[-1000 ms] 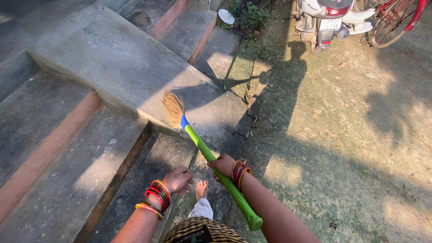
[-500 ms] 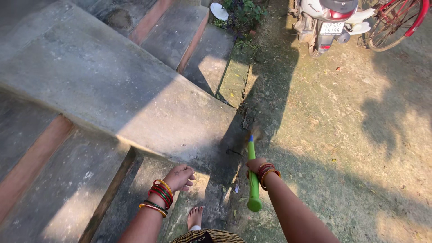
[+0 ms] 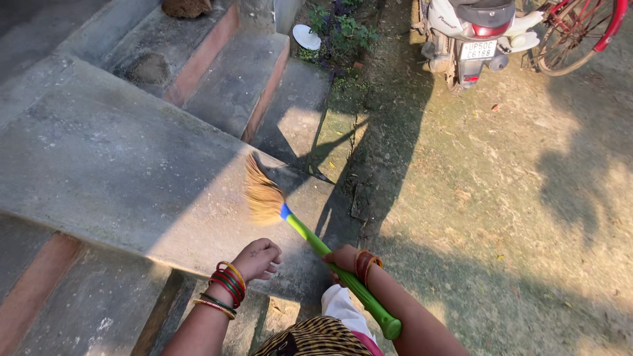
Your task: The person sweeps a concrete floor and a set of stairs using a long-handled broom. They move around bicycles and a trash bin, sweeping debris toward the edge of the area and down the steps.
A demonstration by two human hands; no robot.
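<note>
Concrete steps [image 3: 132, 165], grey with brick-red risers, under a straw broom [image 3: 264, 194] mid-sweep, bristles fanned on the broad slab just short of its shadowed edge. Right hand [image 3: 343, 258] wrapped around the green handle [image 3: 336, 267] partway down, fingers closed on it, butt end jutting back past the forearm. Left hand [image 3: 258, 257] empty, fingers curled loosely inward, hovering over the slab's near edge, stacked bangles [image 3: 227, 285] at the wrist. Beyond, packed dirt yard [image 3: 501, 198] in dappled light, parked scooter [image 3: 465, 33] and red bicycle [image 3: 577, 29] at top, small plants [image 3: 339, 29] and white dish [image 3: 306, 36] beside the stair. Likely risks: one-handed hold letting the long handle twist or slip on a hard stroke; a foot missing the step edge while stepping along; dust and grit flung toward the plants and scooter rather than onto open ground.
</note>
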